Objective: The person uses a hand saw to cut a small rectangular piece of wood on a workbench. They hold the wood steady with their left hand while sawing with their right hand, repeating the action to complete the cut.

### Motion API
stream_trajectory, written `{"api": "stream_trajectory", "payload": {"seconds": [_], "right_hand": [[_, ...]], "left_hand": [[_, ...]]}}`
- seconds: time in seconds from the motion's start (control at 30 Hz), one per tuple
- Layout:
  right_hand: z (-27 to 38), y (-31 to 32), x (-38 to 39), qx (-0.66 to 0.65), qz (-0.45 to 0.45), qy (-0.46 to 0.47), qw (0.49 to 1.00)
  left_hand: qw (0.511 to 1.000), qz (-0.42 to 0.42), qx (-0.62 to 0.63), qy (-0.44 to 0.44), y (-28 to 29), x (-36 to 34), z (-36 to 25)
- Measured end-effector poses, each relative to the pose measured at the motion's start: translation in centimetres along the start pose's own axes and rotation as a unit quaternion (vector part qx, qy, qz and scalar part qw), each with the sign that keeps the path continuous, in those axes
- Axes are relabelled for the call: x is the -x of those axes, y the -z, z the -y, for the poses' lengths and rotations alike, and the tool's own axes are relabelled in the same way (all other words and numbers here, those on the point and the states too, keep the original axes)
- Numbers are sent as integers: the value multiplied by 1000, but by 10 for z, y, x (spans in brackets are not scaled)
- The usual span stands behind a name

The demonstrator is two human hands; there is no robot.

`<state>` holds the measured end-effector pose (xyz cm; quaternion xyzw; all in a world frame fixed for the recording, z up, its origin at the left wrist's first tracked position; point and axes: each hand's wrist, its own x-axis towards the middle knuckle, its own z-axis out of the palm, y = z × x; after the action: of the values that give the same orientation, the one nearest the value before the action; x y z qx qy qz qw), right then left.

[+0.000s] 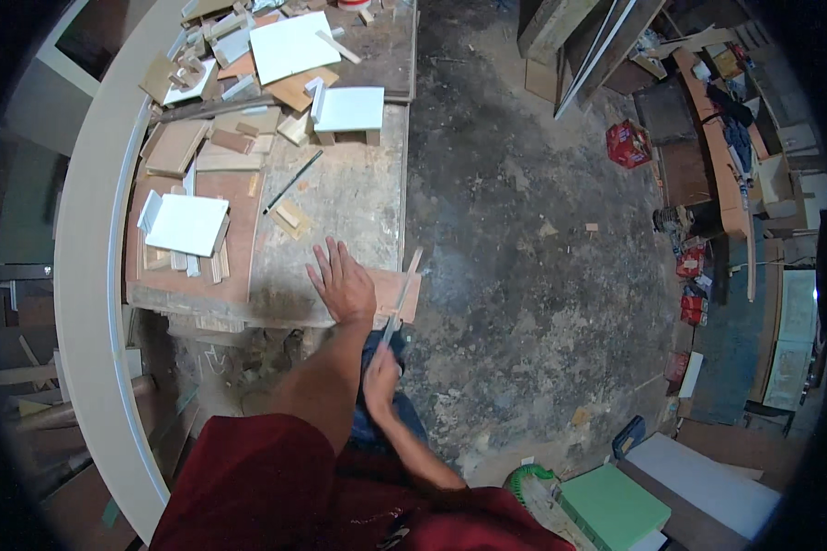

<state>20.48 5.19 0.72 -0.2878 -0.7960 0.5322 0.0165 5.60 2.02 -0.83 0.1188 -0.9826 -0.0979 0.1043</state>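
Observation:
My left hand point(345, 286) lies palm down with its fingers spread, at the near right corner of the worktable point(340, 197). A thin reddish-brown board point(405, 286) shows beside it, partly past the table's right edge. Closer to my body, my right hand point(381, 376) is closed around a long, narrow tool like a flat blade point(390, 329), which points up and away. This tool crosses the board's near edge, in line with a pale narrow strip point(413, 267). Whether strip and tool are one piece I cannot tell, and my right fingers hide the grip.
White-topped pieces point(187, 225) and a pencil-like dark stick point(293, 183) lie on the table among wood offcuts point(176, 147). A long pale panel point(87, 275) borders the left. Right of the table is a stained concrete floor point(524, 275), with a red package point(628, 144) beyond.

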Motion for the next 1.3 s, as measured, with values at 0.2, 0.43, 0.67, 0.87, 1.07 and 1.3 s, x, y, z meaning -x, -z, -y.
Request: {"api": "stream_trajectory", "payload": {"seconds": [0.2,0.43,0.67,0.87,1.07,1.3], "right_hand": [[-7,-15,13,-41,-6,-29,999],[-4,-28,0,-71,-73,-7,995],[-10,8,-22,-13,36,-15,999],[-15,54,-35,80,130,-3,988],[-42,69,-12,142,156,0,978],[-29,86,-35,158,189,19,969]], "left_hand": [[1000,7,20,-1,5,-1,-4],[1000,-6,30,-3,5,-6,-7],[1000,10,23,0,7,2,-5],[1000,5,25,-1,9,-3,-3],[1000,14,23,4,3,-1,-5],[999,37,1,13,7,-4,-5]]}}
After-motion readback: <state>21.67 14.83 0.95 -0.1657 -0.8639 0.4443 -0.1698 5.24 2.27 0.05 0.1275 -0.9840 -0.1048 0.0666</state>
